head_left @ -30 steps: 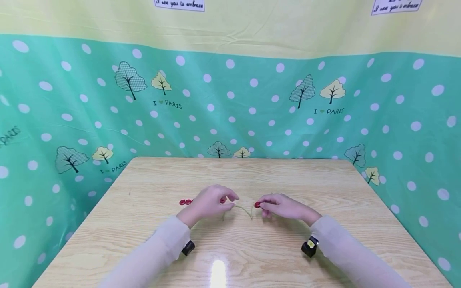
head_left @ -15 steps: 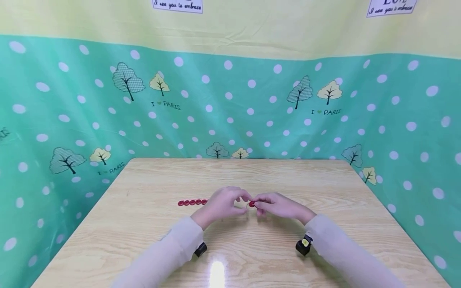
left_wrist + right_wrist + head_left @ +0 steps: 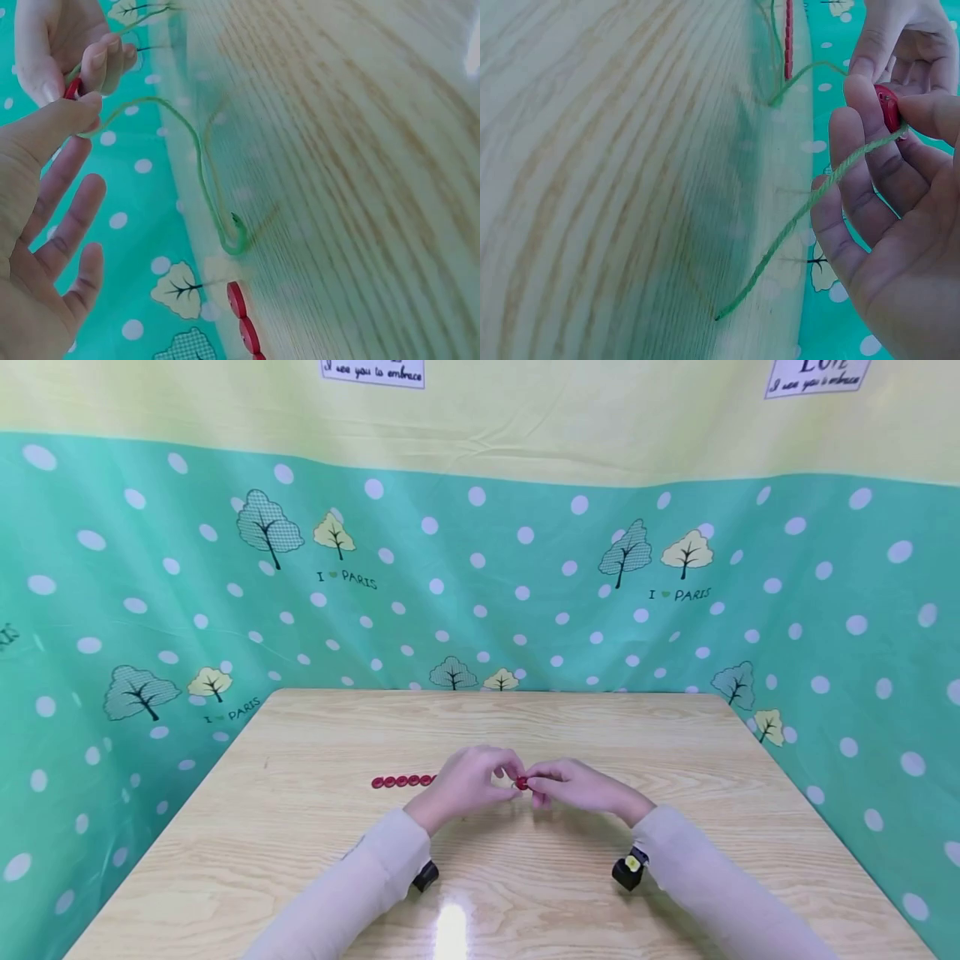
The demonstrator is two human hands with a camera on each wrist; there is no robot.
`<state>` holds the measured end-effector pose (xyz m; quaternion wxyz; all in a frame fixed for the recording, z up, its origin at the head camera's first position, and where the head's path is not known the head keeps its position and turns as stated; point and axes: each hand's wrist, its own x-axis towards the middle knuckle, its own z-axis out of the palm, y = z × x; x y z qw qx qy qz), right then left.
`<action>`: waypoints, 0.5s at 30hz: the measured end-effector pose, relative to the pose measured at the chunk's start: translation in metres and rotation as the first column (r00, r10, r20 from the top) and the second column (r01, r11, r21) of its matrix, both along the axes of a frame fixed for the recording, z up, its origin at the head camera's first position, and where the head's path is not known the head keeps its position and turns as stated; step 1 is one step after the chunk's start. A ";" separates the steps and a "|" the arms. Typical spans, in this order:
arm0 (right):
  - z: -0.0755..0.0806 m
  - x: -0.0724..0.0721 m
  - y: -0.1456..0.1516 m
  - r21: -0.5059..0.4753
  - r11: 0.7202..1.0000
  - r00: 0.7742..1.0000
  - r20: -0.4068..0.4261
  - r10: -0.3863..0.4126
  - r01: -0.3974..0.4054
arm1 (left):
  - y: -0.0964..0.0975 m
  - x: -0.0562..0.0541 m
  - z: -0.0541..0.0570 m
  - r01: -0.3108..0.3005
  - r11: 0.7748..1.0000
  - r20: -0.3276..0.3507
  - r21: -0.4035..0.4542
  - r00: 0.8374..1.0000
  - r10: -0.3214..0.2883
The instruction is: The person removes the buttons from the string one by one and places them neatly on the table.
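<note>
A red button (image 3: 887,107) with a green string (image 3: 791,225) at its holes sits between the two hands. My right hand (image 3: 581,785) pinches the button between thumb and fingers, and one length of string hangs from it down to the table. Close against it, my left hand (image 3: 468,785) pinches the string at the button with thumb and index finger. Its other fingers are spread, as the left wrist view shows. From there another length of green string (image 3: 201,172) droops to the wooden tabletop. The fingertips partly hide where string and button meet.
A row of several red buttons (image 3: 402,781) lies on the wooden table (image 3: 337,860) left of my left hand, which covers part of it. A green dotted curtain (image 3: 480,585) hangs behind and beside the table.
My left hand has moved right to meet the right hand at the button, uncovering more of the button row. The right hand has shifted slightly left, still holding the button.
</note>
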<state>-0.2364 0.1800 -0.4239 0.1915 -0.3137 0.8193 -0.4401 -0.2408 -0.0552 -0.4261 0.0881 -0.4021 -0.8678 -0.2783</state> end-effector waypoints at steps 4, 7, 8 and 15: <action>0.001 0.000 0.000 -0.013 1.000 1.000 0.008 0.004 -0.004 | 0.000 -0.001 0.001 0.018 1.000 -0.015 0.020 1.000 -0.018; 0.000 -0.001 0.000 -0.020 1.000 1.000 0.016 0.010 -0.009 | 0.000 -0.002 0.002 0.027 0.999 -0.039 0.017 0.999 -0.027; -0.001 -0.001 0.000 -0.020 1.000 1.000 0.018 0.011 -0.011 | 0.000 -0.002 0.002 0.025 1.000 -0.044 0.011 0.999 -0.024; -0.002 -0.001 0.000 -0.021 1.000 1.000 0.031 -0.004 0.004 | -0.002 -0.001 0.003 -0.016 0.999 -0.062 -0.038 0.998 0.013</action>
